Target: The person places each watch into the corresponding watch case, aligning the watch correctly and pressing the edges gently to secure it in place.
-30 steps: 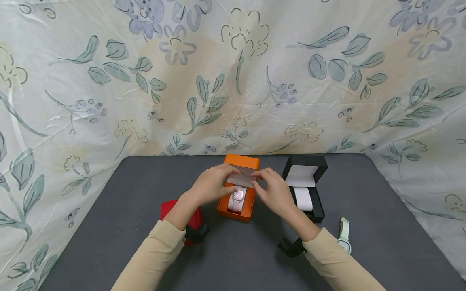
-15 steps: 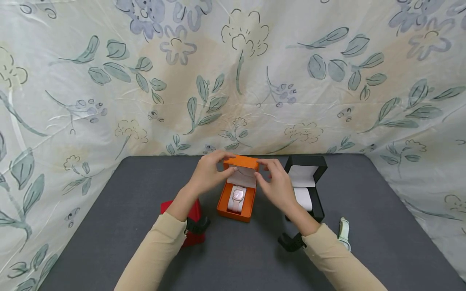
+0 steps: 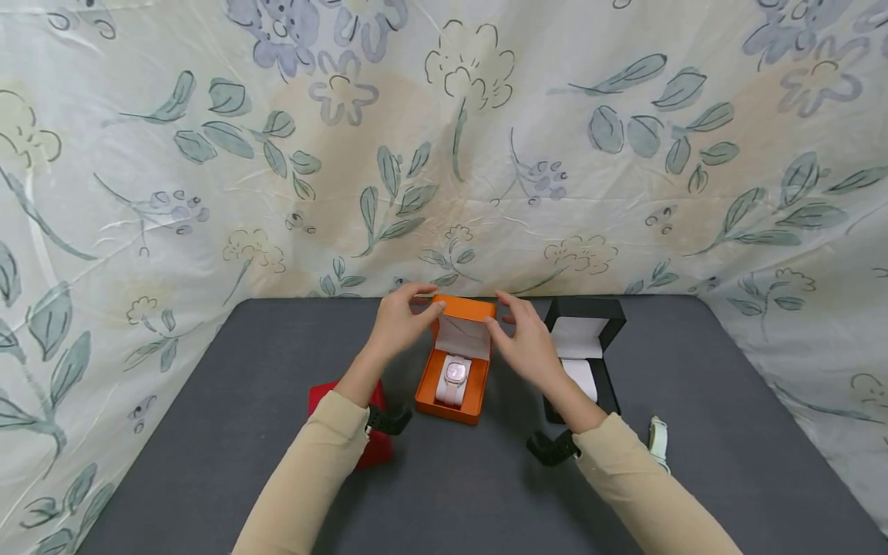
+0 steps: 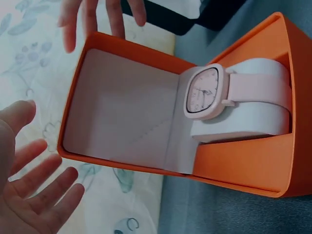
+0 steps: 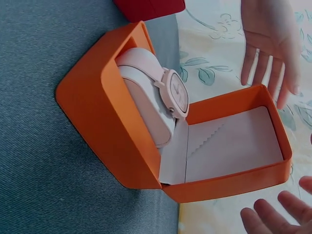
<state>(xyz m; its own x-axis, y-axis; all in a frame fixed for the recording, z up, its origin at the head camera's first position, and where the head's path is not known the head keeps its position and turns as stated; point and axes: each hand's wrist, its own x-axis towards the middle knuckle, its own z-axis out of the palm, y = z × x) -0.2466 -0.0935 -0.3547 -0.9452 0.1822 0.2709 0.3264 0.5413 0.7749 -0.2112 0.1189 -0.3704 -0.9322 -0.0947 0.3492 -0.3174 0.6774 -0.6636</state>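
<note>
An orange watch box (image 3: 447,413) stands with its lid (image 3: 466,308) raised, in the middle of the table. A pink watch (image 4: 204,92) with a rounded square dial sits inside, wrapped round a white cushion (image 5: 158,129). My left hand (image 3: 402,324) is at the lid's left side, fingers loosely extended. On the other side, my right hand (image 3: 526,345) has its thumb near the lid's edge and its fingers spread. Both wrist views show gaps between the hands' fingers and the lid, and neither hand holds anything.
To the right stands an open black watch box (image 3: 609,385) with a white cushion (image 3: 581,378). A pale green watch (image 3: 657,438) lies near the right sleeve. Partly under the left forearm is a red box (image 3: 375,447). Floral cloth (image 3: 444,154) hangs behind the grey table (image 3: 229,401).
Both hands have moved up from the lid's white lining and out to its two sides, spreading apart. The lid now stands in plain view, and the watch stays in place.
</note>
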